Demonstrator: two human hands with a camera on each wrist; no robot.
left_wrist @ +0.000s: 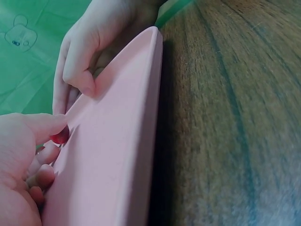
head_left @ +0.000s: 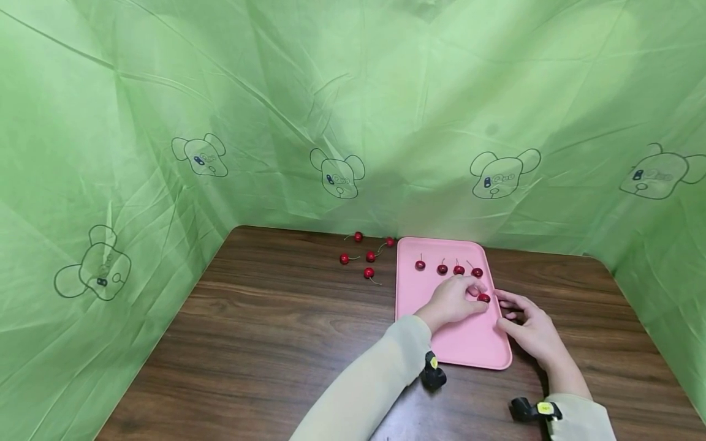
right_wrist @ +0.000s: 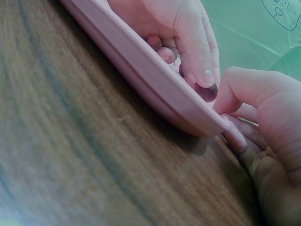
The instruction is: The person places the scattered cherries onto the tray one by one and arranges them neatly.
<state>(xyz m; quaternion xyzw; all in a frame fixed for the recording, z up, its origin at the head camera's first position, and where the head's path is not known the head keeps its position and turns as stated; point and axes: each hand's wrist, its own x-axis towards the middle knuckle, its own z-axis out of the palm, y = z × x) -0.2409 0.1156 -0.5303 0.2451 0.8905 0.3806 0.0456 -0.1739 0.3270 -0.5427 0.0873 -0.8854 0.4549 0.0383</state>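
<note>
The left hand (head_left: 455, 299) was right in the thick of it, reaching over the pink tray (head_left: 469, 344) with one dark red cherry (head_left: 483, 298) caught between thumb and finger, the gap between them only as wide as the fruit! That cherry sat low, close by the tray's right edge, and whether it was touching the tray floor was hard to call. Over on the other flank, the right hand (head_left: 529, 324) had the tray's right rim, fingers bent and nearly closed, thumb and fingertips pinching the edge just beside the cherry. Up the tray, what a line-up: four cherries (head_left: 442, 269) in a row across the far half, stems pointing mostly away from the person, the rightmost just beyond the left hand's fingers. And off the tray to the left, five more cherries (head_left: 371, 256), brighter red, lay scattered on the dark wooden table (head_left: 265, 343) near its far edge, stems running every which way. Pale sleeves (head_left: 366, 380) covered both forearms, a black device (head_left: 433, 375) was strapped at each wrist, and behind it all hung green cloth (head_left: 408, 122), creased and printed with bear-head outlines (head_left: 337, 176).
</note>
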